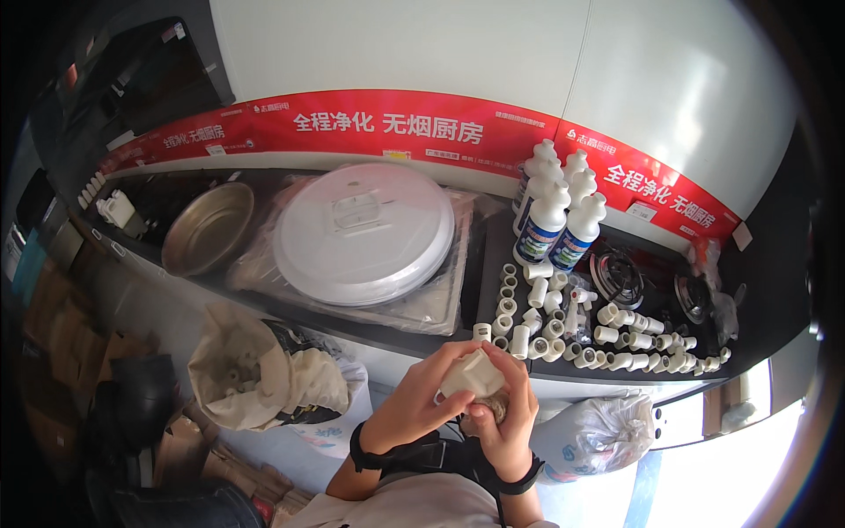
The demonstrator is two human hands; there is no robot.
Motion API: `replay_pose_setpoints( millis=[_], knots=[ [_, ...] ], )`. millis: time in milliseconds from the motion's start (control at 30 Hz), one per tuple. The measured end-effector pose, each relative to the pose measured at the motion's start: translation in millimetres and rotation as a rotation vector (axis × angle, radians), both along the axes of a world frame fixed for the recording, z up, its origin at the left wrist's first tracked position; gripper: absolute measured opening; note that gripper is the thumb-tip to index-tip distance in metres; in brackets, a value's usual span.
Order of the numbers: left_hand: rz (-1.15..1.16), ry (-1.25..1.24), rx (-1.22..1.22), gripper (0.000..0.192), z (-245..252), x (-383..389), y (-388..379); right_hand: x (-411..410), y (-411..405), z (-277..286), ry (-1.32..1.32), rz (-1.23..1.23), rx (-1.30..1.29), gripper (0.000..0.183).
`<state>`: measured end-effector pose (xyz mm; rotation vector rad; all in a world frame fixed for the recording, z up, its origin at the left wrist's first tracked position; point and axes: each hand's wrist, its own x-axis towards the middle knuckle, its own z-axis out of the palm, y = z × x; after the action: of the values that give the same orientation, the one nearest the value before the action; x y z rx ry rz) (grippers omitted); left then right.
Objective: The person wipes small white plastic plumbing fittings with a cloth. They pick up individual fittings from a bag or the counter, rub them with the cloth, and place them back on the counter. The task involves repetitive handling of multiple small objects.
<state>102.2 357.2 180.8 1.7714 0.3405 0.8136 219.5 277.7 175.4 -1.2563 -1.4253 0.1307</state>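
Note:
Just off the front edge of the black counter, both my hands hold a cream-white plastic piece, seemingly a pipe fitting (473, 375). My left hand (417, 400) wraps its left side, the thumb lying along the lower edge. Fingers of my right hand (515, 402) curl over its upper right side. Against the right palm, below the fitting, sits a brown fibrous wad (494, 404), partly hidden by the thumb. Beyond my fingertips a white pipe coupling (482, 331) stands at the counter edge, near rows of white plastic pipe fittings (520, 342).
White bottles (542, 228) with blue labels stand behind the fittings, beside a gas burner (617, 278). Leftward lie a large white round lid (363, 231) and a metal basin (208, 228). Below the counter are an open sack of fittings (241, 376) and a stuffed white sack (594, 439).

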Motion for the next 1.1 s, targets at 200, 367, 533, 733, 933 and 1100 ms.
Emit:
replay_pose_setpoints(
  millis=[200, 367, 533, 733, 933, 1100],
  knots=[
    [-0.058, 0.034, 0.016, 0.043, 1, 2, 1, 5, -6, -2, 0.124, -0.069, -0.013, 0.033],
    [-0.074, -0.001, 0.037, 0.042, -5, 4, 4, 10, -9, 2, 0.138, -0.052, -0.074, 0.025],
    [-0.134, 0.059, -0.088, 0.054, -3, 0, 5, 21, -11, 7, 0.116, 0.021, -0.095, 0.019],
    [-0.11, -0.178, -0.386, 0.053, -7, 5, 8, 13, -10, 5, 0.126, 0.048, -0.106, 0.041],
    [-0.149, -0.117, -0.381, 0.058, -9, 5, 6, 4, 1, -4, 0.278, 0.122, -0.122, 0.054],
    [-0.093, -0.067, -0.342, 0.074, -8, 0, 7, 2, 4, -3, 0.277, 0.152, -0.127, 0.052]
  ],
)
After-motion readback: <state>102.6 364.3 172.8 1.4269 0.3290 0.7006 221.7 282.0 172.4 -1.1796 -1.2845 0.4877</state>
